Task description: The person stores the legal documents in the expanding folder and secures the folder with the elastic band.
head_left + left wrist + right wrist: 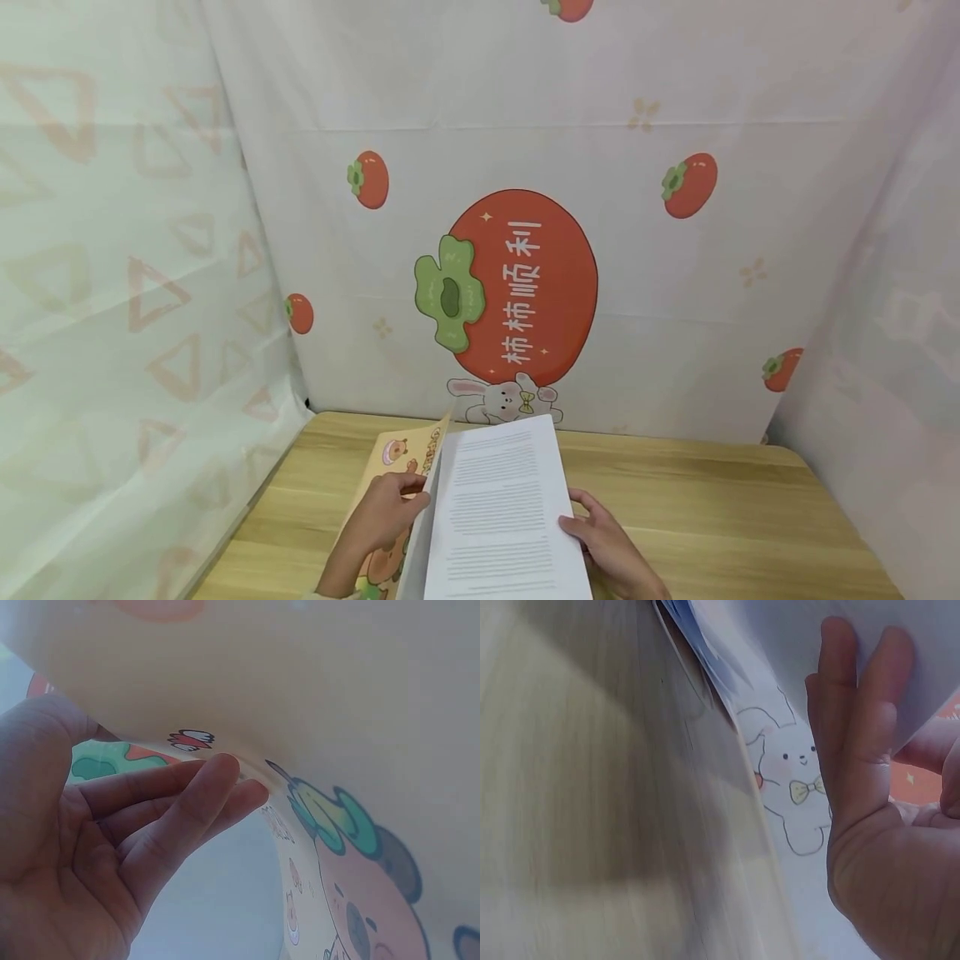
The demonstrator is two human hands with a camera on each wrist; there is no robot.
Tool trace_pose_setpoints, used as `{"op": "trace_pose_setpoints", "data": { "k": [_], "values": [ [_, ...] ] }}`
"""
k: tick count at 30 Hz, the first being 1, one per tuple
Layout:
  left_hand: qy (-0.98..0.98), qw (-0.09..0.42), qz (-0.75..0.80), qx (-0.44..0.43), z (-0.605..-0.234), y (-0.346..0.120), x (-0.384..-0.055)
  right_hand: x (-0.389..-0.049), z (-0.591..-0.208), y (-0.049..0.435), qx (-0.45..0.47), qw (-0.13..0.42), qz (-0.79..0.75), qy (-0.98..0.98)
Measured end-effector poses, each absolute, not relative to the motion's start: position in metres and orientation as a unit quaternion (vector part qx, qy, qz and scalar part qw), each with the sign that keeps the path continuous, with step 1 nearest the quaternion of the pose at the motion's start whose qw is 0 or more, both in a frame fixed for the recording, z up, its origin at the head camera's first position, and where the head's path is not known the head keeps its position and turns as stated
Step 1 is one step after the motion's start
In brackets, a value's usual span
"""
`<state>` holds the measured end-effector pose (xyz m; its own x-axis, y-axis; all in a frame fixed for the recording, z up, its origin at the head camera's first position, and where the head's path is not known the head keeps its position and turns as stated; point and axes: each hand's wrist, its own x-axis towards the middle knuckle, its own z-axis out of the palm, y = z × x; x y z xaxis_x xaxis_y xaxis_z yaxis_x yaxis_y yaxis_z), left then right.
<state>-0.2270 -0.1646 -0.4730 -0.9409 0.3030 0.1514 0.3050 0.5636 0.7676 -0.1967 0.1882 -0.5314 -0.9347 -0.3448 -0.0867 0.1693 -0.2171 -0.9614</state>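
Observation:
A yellow folder (411, 444) with cartoon animals printed on its cover stands tilted over the table, left of centre. My left hand (382, 512) pinches this cover near its edge, and a pale inner side shows beside the fingertips. In the left wrist view the cover (352, 697) curves over my fingers (184, 810). White paper (497, 508) with printed lines of text leans beside the cover. My right hand (611, 546) grips its right edge, thumb on the printed face. From the right wrist, the fingers (855, 697) lie against the back of the paper (780, 637).
The wooden table (712, 508) extends under and to both sides of the paper. Behind it hangs a white cloth (315, 208) with red persimmons and a rabbit. Pale fabric walls (112, 333) close off the left and right sides.

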Motion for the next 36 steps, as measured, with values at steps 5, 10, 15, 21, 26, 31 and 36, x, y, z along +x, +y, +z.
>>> {"op": "trace_pose_setpoints", "data": {
  "k": [5, 10, 15, 21, 26, 31, 36],
  "values": [
    [-0.880, -0.007, -0.442, -0.175, -0.474, -0.165, -0.227, -0.198, -0.530, 0.178, -0.062, 0.152, -0.773, 0.613],
    [-0.879, -0.010, -0.442, -0.178, -0.476, -0.164, -0.227, -0.200, -0.529, 0.174, -0.058, 0.144, -0.772, 0.617],
    [-0.880, -0.008, -0.439, -0.179, -0.475, -0.164, -0.227, -0.203, -0.528, 0.170, -0.043, 0.128, -0.764, 0.631],
    [-0.883, -0.005, -0.432, -0.182, -0.474, -0.165, -0.229, -0.203, -0.528, 0.164, -0.030, 0.126, -0.762, 0.635],
    [-0.883, -0.006, -0.431, -0.183, -0.475, -0.165, -0.230, -0.199, -0.530, 0.156, -0.022, 0.128, -0.761, 0.636],
    [-0.882, -0.012, -0.434, -0.182, -0.475, -0.164, -0.230, -0.197, -0.533, 0.149, -0.027, 0.134, -0.765, 0.629],
    [-0.884, -0.022, -0.432, -0.177, -0.474, -0.165, -0.230, -0.195, -0.537, 0.139, -0.025, 0.134, -0.770, 0.623]
  ]
}}
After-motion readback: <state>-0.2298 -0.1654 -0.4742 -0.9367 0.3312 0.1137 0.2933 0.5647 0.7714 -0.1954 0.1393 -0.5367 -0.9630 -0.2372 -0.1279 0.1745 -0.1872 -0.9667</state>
